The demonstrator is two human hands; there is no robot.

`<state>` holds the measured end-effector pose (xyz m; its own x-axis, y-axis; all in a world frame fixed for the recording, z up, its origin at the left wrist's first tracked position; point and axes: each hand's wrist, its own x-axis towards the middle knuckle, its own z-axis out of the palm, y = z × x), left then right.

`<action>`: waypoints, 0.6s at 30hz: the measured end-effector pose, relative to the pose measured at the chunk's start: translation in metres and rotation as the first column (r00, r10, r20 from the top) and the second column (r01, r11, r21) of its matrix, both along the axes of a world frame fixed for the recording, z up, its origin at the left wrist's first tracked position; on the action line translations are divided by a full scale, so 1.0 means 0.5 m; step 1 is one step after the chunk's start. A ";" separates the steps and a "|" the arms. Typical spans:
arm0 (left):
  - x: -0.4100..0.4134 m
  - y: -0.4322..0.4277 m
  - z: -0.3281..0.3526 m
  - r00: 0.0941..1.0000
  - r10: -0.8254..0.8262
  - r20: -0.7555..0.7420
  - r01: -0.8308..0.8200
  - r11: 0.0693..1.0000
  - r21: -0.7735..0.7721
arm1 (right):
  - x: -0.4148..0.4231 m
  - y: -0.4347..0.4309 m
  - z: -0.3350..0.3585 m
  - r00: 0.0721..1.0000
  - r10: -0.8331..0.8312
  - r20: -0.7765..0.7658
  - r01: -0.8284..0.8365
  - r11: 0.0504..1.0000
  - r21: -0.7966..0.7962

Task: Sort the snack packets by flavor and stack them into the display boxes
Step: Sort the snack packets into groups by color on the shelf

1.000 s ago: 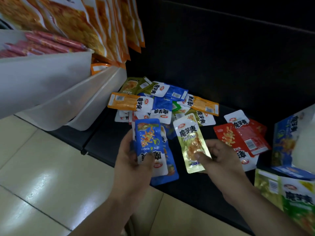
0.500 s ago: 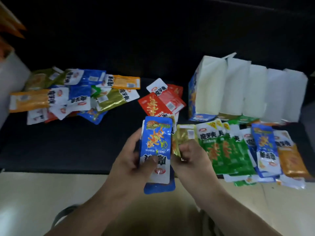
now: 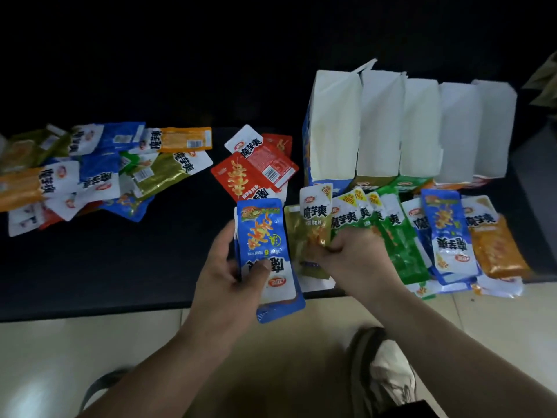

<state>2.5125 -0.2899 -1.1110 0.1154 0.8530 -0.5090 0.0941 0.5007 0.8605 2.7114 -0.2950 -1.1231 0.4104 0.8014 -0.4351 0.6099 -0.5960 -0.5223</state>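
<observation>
Since the earlier frame, we are finding the right hand (image 3: 352,260) shifted rightward, gripping its gold packet (image 3: 313,224) against the green packets (image 3: 401,245) at 3 o'clock. The left hand (image 3: 232,267) is clasping a blue packet stack (image 3: 263,233) at centre. Display boxes (image 3: 382,125) are standing at 1 o'clock and an unsorted heap (image 3: 90,170) is lying at 9 o'clock.

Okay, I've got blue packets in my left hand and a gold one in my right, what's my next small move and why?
Probably let the right hand set the gold packet down where it is, just left of the green packets in front of the display boxes; that row looks grouped by colour. The blue packets in the left hand could follow.
</observation>
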 end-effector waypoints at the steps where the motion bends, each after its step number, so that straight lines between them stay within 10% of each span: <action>1: -0.001 0.000 0.000 1.000 0.001 -0.002 -0.001 1.000 0.003 | 0.003 0.006 0.000 0.997 0.048 0.057 -0.044 0.997 -0.070; 5: 0.002 -0.001 -0.001 0.999 -0.031 0.024 0.031 0.999 -0.006 | 0.003 0.003 0.015 0.939 0.203 0.278 -0.157 0.971 -0.180; 11: 0.064 0.000 0.023 0.978 -0.195 0.075 0.193 0.981 0.028 | -0.011 -0.042 0.086 0.883 -0.050 -0.466 0.086 0.995 0.058; 18: 0.199 0.017 0.060 0.903 -0.428 0.042 0.422 0.900 0.105 | 0.097 -0.068 0.125 0.866 -0.157 -0.475 0.248 0.960 0.134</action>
